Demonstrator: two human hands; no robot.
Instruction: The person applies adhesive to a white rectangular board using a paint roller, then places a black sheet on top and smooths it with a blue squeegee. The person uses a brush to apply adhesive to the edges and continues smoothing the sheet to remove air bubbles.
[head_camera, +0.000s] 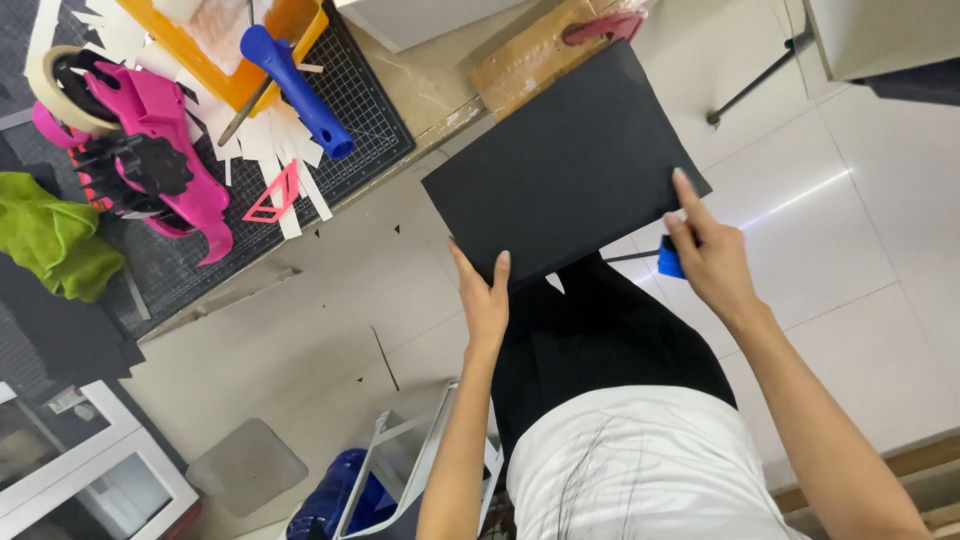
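Black card sheet (565, 165), matte, flat and rectangular, is held up in the air between both hands, out over the pale tiled floor (850, 240) rather than over the worktop. The left hand (484, 298) pinches its near corner, thumb on top and fingers hidden beneath. The right hand (712, 255) grips the sheet's right edge with the forefinger laid along the face and the rest curled under, and the same hand also has a small blue tool (669, 262) tucked against the palm (what kind of tool cannot be told).

Up and to the left of the left hand lies the worktop (440, 100), partly covered by one dark cutting mat (375, 140) with a fine white grid. On the mat there is one blue plastic handle (295, 90), rounded and smooth, one bright pink tape dispenser (150, 150) carrying a roll of beige masking tape (50, 90), one orange tray (290, 40), a scatter of white paper strips (270, 140), too many to count, and one small pink triangular cut-out (272, 200). A crumpled green cloth (50, 235) lies at the mat's far left edge. Just beyond the sheet's far edge sits a strip of brown cardboard (530, 55) with a red tool (605, 27) on it.

Below the left hand, near the floor, stand a white frame (420, 450) and a blue bottle (335, 490). The floor is glossy large square tile with thin grout lines.
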